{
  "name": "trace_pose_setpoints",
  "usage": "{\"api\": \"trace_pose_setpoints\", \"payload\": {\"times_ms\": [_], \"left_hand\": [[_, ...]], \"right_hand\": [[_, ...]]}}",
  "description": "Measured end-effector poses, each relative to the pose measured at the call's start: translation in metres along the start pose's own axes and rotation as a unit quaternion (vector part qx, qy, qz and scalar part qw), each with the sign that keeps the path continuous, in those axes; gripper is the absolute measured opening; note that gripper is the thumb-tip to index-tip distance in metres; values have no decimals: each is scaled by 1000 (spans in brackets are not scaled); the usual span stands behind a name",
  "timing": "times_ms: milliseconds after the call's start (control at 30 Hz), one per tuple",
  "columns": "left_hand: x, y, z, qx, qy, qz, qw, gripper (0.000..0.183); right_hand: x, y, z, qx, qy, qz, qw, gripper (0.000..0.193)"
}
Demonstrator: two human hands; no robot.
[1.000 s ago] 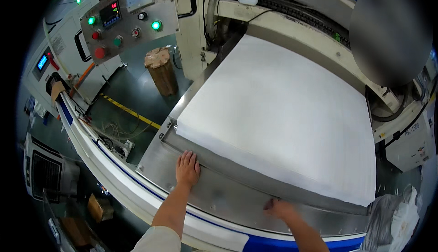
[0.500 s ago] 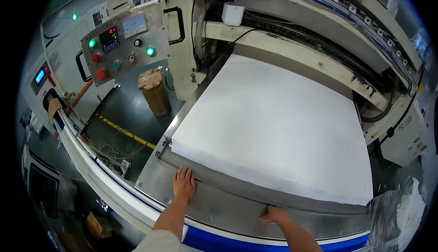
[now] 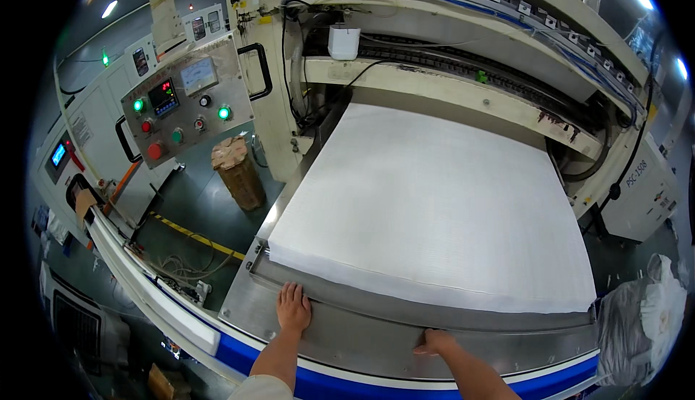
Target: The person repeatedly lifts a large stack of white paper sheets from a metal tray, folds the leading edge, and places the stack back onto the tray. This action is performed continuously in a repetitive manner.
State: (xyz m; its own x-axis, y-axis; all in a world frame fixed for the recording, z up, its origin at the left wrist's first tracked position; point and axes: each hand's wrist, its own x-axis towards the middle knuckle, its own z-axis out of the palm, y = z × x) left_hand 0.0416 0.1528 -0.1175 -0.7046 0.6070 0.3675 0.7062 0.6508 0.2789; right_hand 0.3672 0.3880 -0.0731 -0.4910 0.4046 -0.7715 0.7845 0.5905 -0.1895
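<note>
A broad stack of white sheets (image 3: 427, 204) lies on a shallow grey metal tray (image 3: 362, 310) in front of me. My left hand (image 3: 293, 306) rests palm down on the tray's front edge at the left, fingers stretched out and holding nothing. Farther right, my right hand (image 3: 436, 342) is closed at the front lip, its fingers curled on the tray's edge and partly hidden. Below both hands runs a bare metal plate (image 3: 362, 338).
A large cream machine frame (image 3: 434, 85) spans the far side. Left stand a control panel (image 3: 184, 99) with lit buttons and a brown wrapped roll (image 3: 239, 175). A white bar (image 3: 156, 299) lies along the blue front rail (image 3: 333, 382). Plastic-wrapped material (image 3: 630, 327) sits right.
The view has tilted upward and shifted. The white bar's end lies farther left along the front rail, showing more blue. Both hands keep their places on the tray.
</note>
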Motion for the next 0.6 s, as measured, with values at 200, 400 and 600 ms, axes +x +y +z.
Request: {"api": "trace_pose_setpoints", "payload": {"times_ms": [200, 400, 600], "left_hand": [[-2, -4, 3, -5, 10, 5, 1000, 36], [-1, -2, 1, -7, 14, 10, 1000, 35], [-1, 0, -3, -3, 13, 12, 1000, 35]], "right_hand": [[-2, -1, -2, -4, -10, -1, 1000, 66], [-7, -4, -6, -20, -15, 12, 1000, 69], [-12, -10, -12, -29, -23, 9, 999, 71]]}}
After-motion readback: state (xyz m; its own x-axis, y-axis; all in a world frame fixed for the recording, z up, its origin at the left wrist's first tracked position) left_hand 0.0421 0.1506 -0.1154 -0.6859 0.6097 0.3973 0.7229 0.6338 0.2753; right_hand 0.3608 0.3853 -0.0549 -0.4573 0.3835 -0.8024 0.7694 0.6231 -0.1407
